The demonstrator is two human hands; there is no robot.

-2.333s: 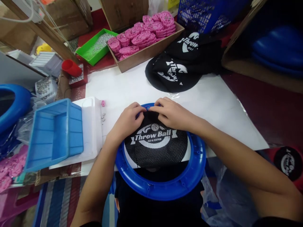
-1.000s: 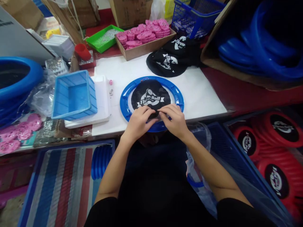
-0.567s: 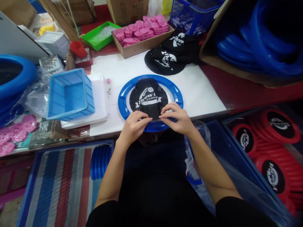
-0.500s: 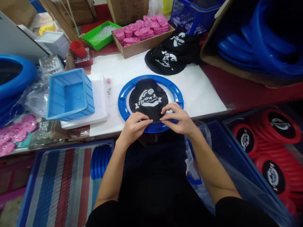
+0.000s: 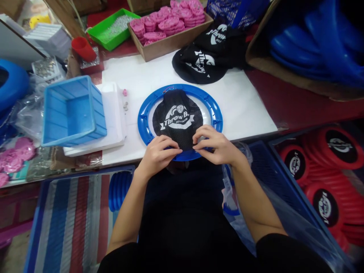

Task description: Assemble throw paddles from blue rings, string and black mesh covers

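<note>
A blue plastic ring [image 5: 144, 113] lies on the white board in front of me. Over its middle rests a round black mesh fabric [image 5: 182, 134] printed with white "Throw" lettering and a ball. My left hand [image 5: 159, 156] pinches the near edge of the fabric between thumb and fingers, just above the ring's near rim. Beside it, my right hand [image 5: 218, 147] pinches that same edge a little to the right, its wrist over the board's front edge. The fabric's top reaches the ring's far side, where a small reddish wire-like piece shows.
More printed black fabrics [image 5: 196, 72] lie behind the ring. A light-blue bin [image 5: 74, 113] stands left, and a carton of pink discs [image 5: 153, 49] at the back beside a green tray [image 5: 110, 30]. Red printed discs [image 5: 338, 151] fill a crate at right; a carton holds blue rings [image 5: 304, 49].
The near edge of the fabric is drawn slightly toward me, over the ring's near rim, with both hands still pinching it. The camera view has shifted a little.
</note>
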